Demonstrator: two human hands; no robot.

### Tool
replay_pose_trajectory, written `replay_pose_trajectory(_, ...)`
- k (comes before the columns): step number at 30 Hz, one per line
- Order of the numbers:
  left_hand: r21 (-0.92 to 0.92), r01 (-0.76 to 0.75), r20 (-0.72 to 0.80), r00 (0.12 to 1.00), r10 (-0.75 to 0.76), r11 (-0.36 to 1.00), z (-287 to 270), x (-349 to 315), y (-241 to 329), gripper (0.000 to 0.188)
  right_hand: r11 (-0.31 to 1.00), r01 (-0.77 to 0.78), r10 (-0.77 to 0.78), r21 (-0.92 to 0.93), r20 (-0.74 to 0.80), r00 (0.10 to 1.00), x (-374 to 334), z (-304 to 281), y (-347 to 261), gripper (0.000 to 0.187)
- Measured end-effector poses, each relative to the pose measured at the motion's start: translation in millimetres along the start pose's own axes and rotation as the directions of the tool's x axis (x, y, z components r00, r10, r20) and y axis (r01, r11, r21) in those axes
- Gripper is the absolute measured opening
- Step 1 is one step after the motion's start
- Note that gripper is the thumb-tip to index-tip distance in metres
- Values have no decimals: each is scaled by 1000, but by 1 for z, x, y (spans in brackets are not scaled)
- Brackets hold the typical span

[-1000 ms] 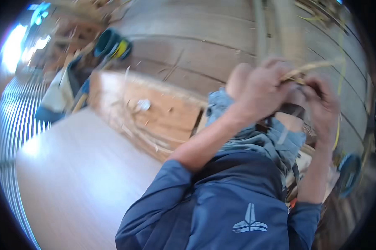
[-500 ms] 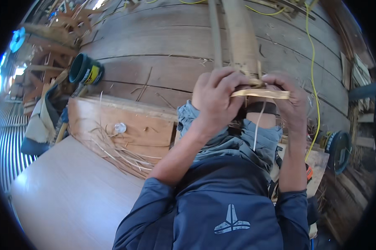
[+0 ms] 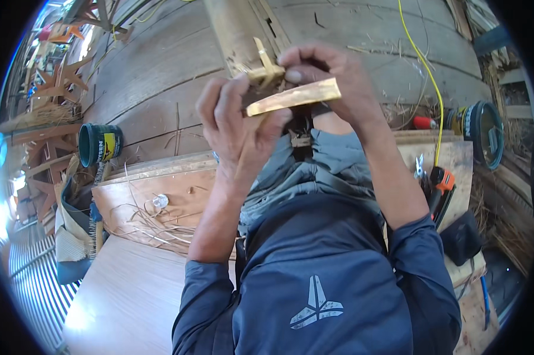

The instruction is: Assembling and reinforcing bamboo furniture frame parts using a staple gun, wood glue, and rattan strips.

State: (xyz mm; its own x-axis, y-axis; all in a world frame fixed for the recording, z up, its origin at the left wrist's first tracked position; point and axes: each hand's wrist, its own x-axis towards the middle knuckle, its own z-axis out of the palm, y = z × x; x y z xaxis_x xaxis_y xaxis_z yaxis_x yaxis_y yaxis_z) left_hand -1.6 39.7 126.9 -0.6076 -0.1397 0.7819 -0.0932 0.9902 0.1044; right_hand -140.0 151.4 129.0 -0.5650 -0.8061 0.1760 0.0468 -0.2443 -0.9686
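My left hand (image 3: 234, 121) and my right hand (image 3: 341, 77) hold a small, pale wooden piece up in front of my knees. Its near bar (image 3: 293, 97) is a short, slightly curved strip, tilted with the right end higher. Behind that lies a second bar with a thin upright sliver (image 3: 264, 56), between the fingertips of both hands. Whether the two bars are joined is hidden by the fingers. The left thumb presses under the near bar, and the fingers of my right hand curl round its far right end.
Left of my legs, a wooden board (image 3: 202, 188) bears thin cane strips (image 3: 145, 228) and a small clear object (image 3: 160, 201). Dark green buckets stand at left (image 3: 100, 145) and right (image 3: 486, 136). Pliers (image 3: 419, 165) and an orange-black tool (image 3: 441, 177) lie right, beside a yellow cord (image 3: 435, 89).
Both hands have moved left in the picture with the wooden piece, and it is tilted more now. The head view has shifted too. A pale strip that hung over my knee is out of sight.
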Motion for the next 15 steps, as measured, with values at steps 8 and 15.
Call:
replay_pose_trajectory(8, -83, 38, -31, 999, -41, 996, -9, 7, -17, 26, 964, 55, -55, 260, -7, 998, 2, 7, 18, 15)
replay_pose_trajectory(15, -308, 194, -84, 970, -229, 932, -2, 8, -18, 16, 970, 150, -147, 193, -29, 989, 2, 11, 24, 15)
